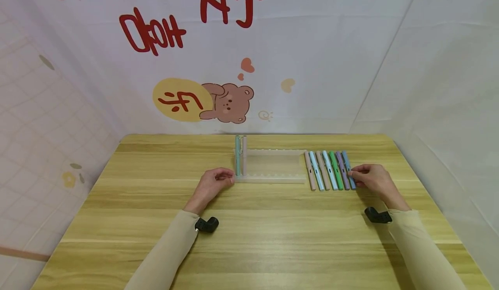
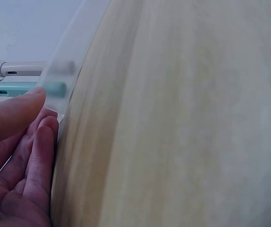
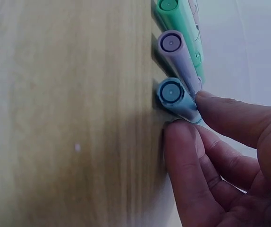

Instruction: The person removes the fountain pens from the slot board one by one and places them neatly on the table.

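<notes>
A clear plastic pen tray [image 1: 273, 180] lies on the table with a teal pen [image 1: 238, 158] and a pale pink pen [image 1: 244, 158] side by side at its left end. My left hand [image 1: 213, 183] holds the tray's front left corner, the thumb [image 2: 20, 111] on its edge. To the tray's right, several capped pens lie in a row, among them a green pen [image 1: 336, 171] and a purple pen [image 1: 343, 171]. At the row's right end my right hand [image 1: 374, 179] pinches a blue pen [image 3: 173, 94] between thumb and finger; the pen lies beside the purple one.
The wooden table [image 1: 273, 238] ends at a printed cloth backdrop [image 1: 319, 56] behind and at the sides. Most of the tray's middle and right part shows no pens. Each wrist wears a small black camera [image 1: 207, 225].
</notes>
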Motion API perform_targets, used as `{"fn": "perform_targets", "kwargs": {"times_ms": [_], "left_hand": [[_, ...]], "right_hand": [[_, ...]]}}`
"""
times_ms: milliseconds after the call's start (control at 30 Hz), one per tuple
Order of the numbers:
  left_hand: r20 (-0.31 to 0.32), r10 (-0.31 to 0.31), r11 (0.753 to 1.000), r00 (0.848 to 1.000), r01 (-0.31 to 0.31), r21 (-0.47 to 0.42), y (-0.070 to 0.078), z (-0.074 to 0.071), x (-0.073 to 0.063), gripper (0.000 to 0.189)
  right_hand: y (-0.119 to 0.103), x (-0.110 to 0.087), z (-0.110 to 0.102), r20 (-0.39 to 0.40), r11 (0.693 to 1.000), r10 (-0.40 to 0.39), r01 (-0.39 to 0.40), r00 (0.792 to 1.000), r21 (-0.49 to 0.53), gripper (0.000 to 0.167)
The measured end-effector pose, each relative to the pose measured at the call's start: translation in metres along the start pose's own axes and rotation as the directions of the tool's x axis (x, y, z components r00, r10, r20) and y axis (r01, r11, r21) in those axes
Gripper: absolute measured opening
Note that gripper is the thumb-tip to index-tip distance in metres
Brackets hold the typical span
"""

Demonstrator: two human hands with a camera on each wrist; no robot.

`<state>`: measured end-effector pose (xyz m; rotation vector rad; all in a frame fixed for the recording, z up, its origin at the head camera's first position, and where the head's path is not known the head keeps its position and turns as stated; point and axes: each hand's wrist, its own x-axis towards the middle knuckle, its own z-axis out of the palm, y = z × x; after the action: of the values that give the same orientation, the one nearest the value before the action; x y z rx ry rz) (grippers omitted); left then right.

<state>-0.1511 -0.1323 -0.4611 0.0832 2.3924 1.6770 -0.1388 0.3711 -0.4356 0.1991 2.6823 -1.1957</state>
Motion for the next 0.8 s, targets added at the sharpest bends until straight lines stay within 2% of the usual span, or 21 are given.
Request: {"fn": "perform_targets", "kwargs": {"times_ms": [400, 667, 800], "left_hand": [[0.003, 0.004, 1.000, 1.000, -0.004, -0.003, -0.001, 0.000, 0.001, 0.022], [-0.001, 0.001, 1.000, 1.000, -0.001, -0.008, -0.003, 0.001, 0.001, 0.024], [0.006, -0.003, 1.000, 1.000, 0.003, -0.009, 0.006, 0.000, -0.004, 0.026]], "right_hand": [[-0.001, -0.002, 0.000, 0.002, 1.000, 0.002, -0.002, 1.000, 0.009, 0.054], [0.009, -0.009, -0.006, -0.014, 0.999, -0.015, 0.015, 1.000, 0.036, 0.056], [0.012, -0.014, -0.009, -0.031, 0.998, -0.023, 0.025, 0.999, 0.065, 0.060]]}}
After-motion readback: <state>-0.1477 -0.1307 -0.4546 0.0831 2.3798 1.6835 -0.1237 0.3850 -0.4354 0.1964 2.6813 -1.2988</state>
